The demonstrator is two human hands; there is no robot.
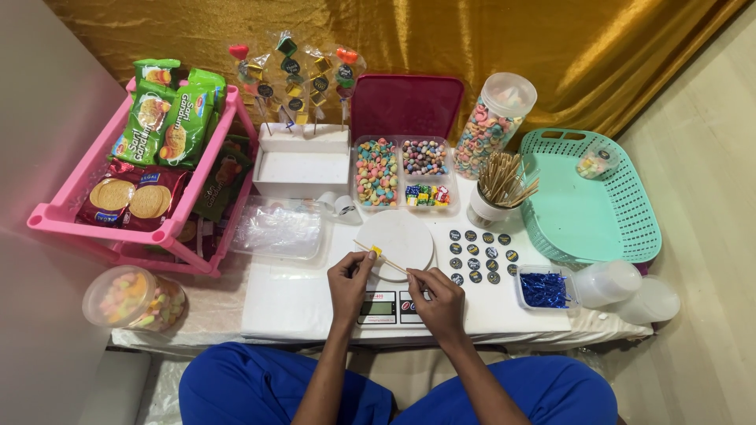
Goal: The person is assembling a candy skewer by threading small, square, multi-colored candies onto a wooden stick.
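Wooden and thin, a skewer [383, 258] is held level above a small white kitchen scale [396, 271] at the front of a low white bench [299, 303]. The left hand [351, 279] has its grip closed on the skewer near a small yellow candy [376, 251] threaded close to the stick's far end. The right hand [435, 299] has its grip closed on the near end of the same skewer. Both hands hover over the scale's round white plate and its display panel. The person sits cross-legged in blue trousers, seen from above.

Behind the scale stands a clear divided tray [404, 174] of coloured candies, with a dark red lid [405, 106] propped upright behind it. To the tray's right are a tall clear jar [493, 126] of pastel candy rings and a white cup [499, 193] full of wooden skewers. Round black stickers [480, 256] lie in rows right of the scale, beside a small tub of blue twist ties [543, 289]. Further right sits a mint green basket [587, 197]. To the left, a white foam block [302, 161] holds finished wrapped candy skewers upright, and a pink rack [142, 197] carries biscuit packets. A clear tub of mixed sweets [135, 299] sits at the front left.
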